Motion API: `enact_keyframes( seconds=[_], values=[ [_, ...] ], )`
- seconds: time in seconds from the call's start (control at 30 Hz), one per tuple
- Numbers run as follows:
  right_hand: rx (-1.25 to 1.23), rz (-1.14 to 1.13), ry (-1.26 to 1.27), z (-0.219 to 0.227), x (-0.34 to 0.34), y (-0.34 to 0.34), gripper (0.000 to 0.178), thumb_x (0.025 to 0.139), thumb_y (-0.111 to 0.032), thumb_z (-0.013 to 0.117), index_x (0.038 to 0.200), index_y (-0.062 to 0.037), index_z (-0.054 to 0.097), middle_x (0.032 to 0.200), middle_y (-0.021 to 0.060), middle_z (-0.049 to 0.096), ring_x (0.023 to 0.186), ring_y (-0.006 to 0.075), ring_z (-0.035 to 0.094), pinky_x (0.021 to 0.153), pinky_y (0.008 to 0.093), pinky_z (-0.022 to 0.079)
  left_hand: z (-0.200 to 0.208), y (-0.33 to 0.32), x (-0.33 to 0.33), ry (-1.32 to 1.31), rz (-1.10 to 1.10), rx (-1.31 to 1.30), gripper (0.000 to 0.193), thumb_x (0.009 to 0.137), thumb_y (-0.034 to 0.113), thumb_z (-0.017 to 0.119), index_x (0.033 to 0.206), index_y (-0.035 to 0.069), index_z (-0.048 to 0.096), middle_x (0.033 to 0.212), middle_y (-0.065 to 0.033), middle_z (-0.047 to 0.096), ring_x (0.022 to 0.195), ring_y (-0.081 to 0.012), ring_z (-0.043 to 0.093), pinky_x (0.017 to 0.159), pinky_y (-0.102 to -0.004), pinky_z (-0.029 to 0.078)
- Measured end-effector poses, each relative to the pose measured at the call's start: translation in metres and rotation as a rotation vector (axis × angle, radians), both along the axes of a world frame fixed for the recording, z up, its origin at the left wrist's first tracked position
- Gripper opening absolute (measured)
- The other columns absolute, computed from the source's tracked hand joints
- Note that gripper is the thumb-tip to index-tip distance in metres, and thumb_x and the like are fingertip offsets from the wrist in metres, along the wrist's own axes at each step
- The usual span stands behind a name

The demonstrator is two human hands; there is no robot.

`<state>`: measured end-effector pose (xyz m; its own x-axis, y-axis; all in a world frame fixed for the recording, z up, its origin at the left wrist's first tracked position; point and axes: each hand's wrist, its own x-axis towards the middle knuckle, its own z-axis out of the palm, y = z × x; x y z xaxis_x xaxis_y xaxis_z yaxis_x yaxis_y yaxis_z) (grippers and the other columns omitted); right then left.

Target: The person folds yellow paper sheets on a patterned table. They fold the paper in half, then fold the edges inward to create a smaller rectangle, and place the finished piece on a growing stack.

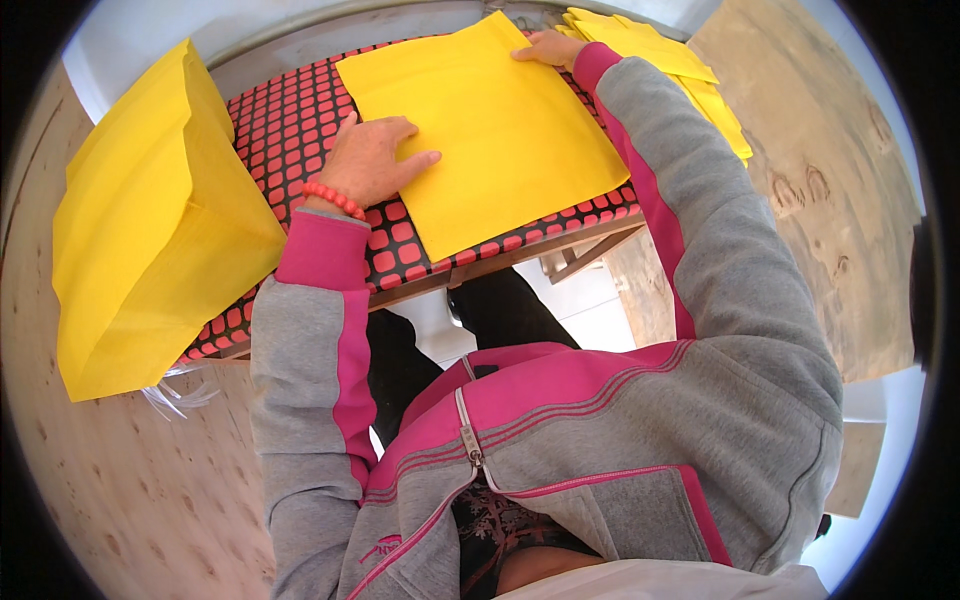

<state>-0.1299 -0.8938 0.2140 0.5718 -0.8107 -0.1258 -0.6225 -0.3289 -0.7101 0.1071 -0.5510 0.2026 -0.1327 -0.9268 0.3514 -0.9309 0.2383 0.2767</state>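
A yellow rectangular piece of cloth-like material [500,130] lies flat across the table in front of me. My left hand [368,160], with a coral bead bracelet at the wrist, rests over its left edge. The thumb and forefinger of that hand are spread apart on the yellow surface, and its other fingers are partly hidden. At the far right edge of the piece, my right hand [550,48] reaches over with its fingertips touching the material. Those fingers look extended rather than wrapped round it.
A red-and-black patterned cover [290,120] lies on the table. To the left stands a large yellow folded bag-like piece [150,230], with white strands [178,392] hanging below it. More yellow pieces [660,60] are stacked at the far right, beside a wooden board [820,170].
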Motion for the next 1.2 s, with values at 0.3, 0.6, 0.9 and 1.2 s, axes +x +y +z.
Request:
enact_keyframes(
  seconds=[0.3,0.6,0.9,1.2],
  values=[
    [0.002,-0.091,0.296,0.013,-0.010,0.012,0.052,0.090,-0.047,0.073,0.119,-0.0043,0.067,0.114,0.0092,0.069,0.100,0.0215,0.068,0.077,0.0374,0.059,0.001,0.000,0.000,0.029,-0.013,0.006,0.053,0.093,0.045,0.067,0.116,-0.002,0.068,0.113,-0.0185,0.072,0.106,-0.0360,0.066,0.105,-0.0476,0.040],
    [-0.303,0.056,0.284,0.013,-0.034,0.047,0.039,0.088,-0.042,0.075,0.095,-0.0034,0.070,0.086,0.0079,0.068,0.080,0.0269,0.067,0.073,0.0393,0.052,-0.004,-0.002,0.004,0.030,-0.007,-0.061,0.050,0.092,0.044,0.067,0.113,-0.001,0.068,0.109,-0.0176,0.073,0.101,-0.0359,0.066,0.102,-0.0465,0.041],
    [-0.661,0.134,0.485,0.009,-0.024,0.071,0.045,0.093,-0.046,0.067,0.105,-0.0026,0.072,0.090,0.0122,0.073,0.078,0.0247,0.071,0.069,0.0390,0.055,-0.005,-0.005,0.007,0.008,0.016,-0.059,0.043,0.094,0.041,0.067,0.109,0.001,0.071,0.105,-0.0157,0.073,0.096,-0.0338,0.066,0.096,-0.0412,0.043],
    [0.266,-0.046,0.172,0.023,-0.049,0.088,0.043,0.099,-0.037,0.067,0.122,-0.0006,0.067,0.112,0.0102,0.074,0.086,0.0180,0.074,0.074,0.0360,0.061,-0.005,-0.005,0.007,-0.029,0.042,-0.055,0.046,0.094,0.045,0.065,0.112,0.004,0.072,0.114,-0.0133,0.073,0.107,-0.0319,0.068,0.110,-0.0528,0.036]
  ],
)
